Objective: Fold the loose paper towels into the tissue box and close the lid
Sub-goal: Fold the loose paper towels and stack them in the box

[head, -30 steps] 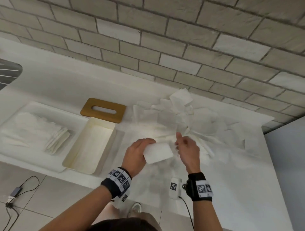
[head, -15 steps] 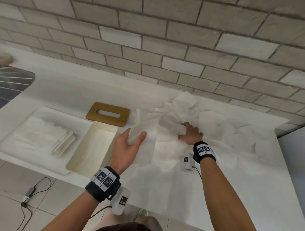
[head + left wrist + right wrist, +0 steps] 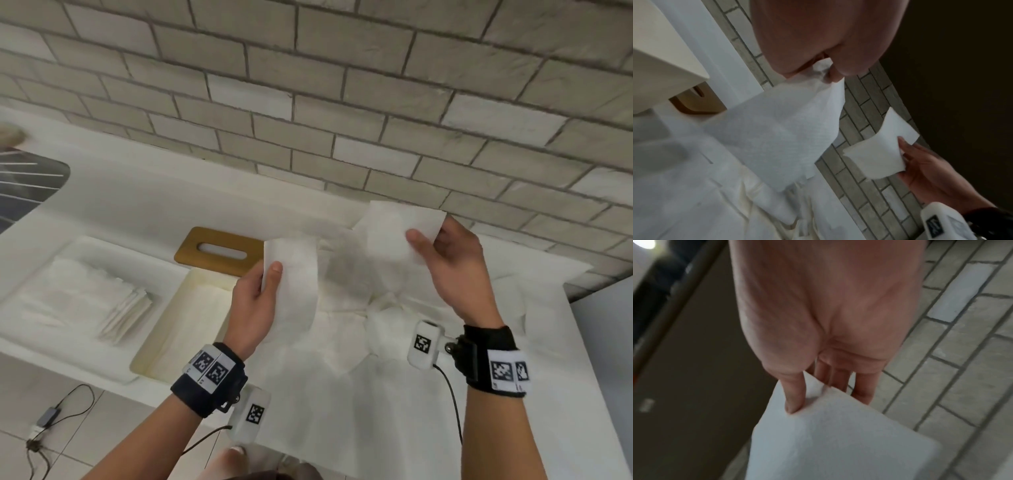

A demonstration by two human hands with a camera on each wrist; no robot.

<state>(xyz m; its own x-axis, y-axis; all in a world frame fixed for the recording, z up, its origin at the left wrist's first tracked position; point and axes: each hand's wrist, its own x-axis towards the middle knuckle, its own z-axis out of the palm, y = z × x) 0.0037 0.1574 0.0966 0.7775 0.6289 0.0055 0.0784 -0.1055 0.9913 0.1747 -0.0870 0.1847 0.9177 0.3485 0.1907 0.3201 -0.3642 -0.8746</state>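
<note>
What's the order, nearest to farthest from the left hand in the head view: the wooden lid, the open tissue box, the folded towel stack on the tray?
From the left hand:
1. Open tissue box, just left of it.
2. Wooden lid, behind the box, toward the wall; close to the box in rank.
3. Folded towel stack, farther left on the tray.

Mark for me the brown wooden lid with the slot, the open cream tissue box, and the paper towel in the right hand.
Brown wooden slotted lid (image 3: 191,251), head view, left border.
Open cream tissue box (image 3: 178,301), head view, left inner wall.
White paper towel (image 3: 390,229), head view, centre.
</note>
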